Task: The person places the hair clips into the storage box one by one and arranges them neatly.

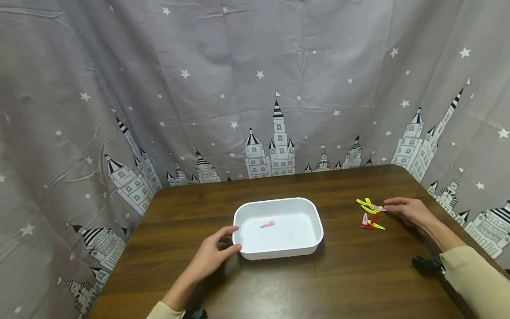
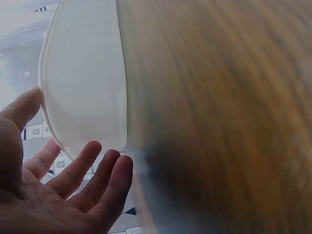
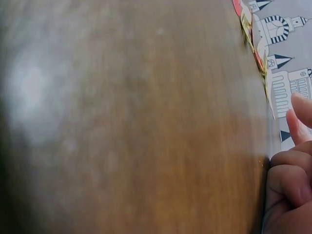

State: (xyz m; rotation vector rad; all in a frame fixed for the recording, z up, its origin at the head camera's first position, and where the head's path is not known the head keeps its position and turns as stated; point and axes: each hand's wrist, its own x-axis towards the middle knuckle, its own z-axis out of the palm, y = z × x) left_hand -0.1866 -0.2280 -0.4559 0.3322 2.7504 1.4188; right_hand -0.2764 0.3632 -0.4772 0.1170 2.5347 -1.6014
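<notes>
My left hand (image 1: 213,250) rests its thumb and forefinger on the left rim of a white rectangular tray (image 1: 279,254). In the left wrist view, the other fingers (image 2: 111,181) are loosely bent beside the tray wall. Inside the tray lies a pink snap hair clip (image 1: 267,224). My right hand (image 1: 412,213) is at the right of a small group of hair clips, its thumb and forefinger nearest a pink hair clip (image 1: 378,208). In the right wrist view, those two fingertips look apart from the clips, with the other fingers (image 3: 287,178) curled.
Yellow hair clips (image 1: 363,202), red hair clips (image 1: 367,227) and another pink clip (image 1: 365,219) lie grouped on the brown wooden table (image 1: 191,212). A grey curtain (image 1: 223,88) printed with castles and stars hangs behind the table.
</notes>
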